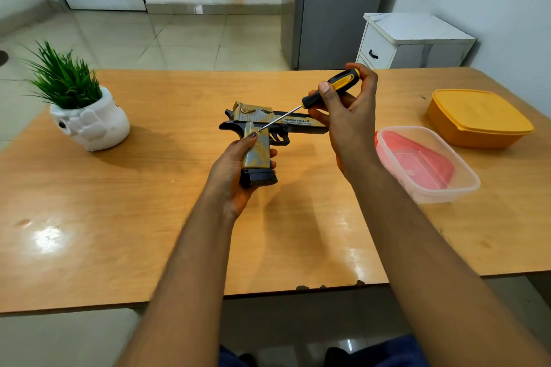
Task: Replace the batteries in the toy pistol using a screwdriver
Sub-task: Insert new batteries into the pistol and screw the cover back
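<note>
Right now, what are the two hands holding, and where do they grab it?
The left hand holds the toy pistol by its grip. The right hand holds the screwdriver by its handle.

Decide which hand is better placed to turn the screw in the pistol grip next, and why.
Right hand: it already holds the screwdriver, tip on the toy pistol grip; the left hand steadies it.

Open table point(119, 217) surface left, front and beyond the held toy pistol point(258, 140). Potted plant point(86, 110) stands far left. Right side crowded: clear container point(429, 164) near the right hand point(348, 116), orange lidded box point(480, 119) just behind it.
</note>
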